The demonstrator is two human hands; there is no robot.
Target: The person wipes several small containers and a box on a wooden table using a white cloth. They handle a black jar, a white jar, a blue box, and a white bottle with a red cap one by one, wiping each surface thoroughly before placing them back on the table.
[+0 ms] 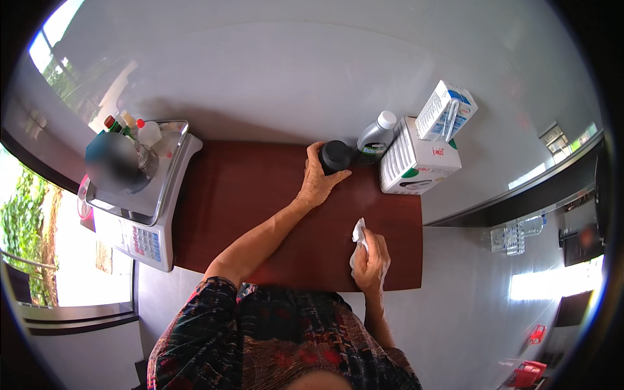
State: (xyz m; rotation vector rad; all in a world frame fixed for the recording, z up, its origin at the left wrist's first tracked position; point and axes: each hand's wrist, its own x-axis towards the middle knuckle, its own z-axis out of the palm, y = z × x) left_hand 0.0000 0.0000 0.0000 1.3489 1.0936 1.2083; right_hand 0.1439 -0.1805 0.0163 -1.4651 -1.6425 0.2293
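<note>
My left hand [316, 179] reaches to the back of the dark red wooden table [247, 195], its fingers wrapped round a black round-lidded container [335, 156]. Whether the container rests on the table or is lifted a little, I cannot tell. My right hand [371, 260] is closed on a crumpled white cloth or tissue [358, 235] over the table's right front part. Just right of the black container stands a grey bottle with a white cap [376, 138]. Beside that bottle is a white box [420, 160] with green marks.
A smaller white and blue carton [446, 112] sits on the white box. At the left, a white scale with a keypad [151, 237] carries several bottles [148, 133] and a partly blurred round thing. A grey wall [273, 71] rises behind the table. Clear plastic bottles [515, 237] lie on the floor at right.
</note>
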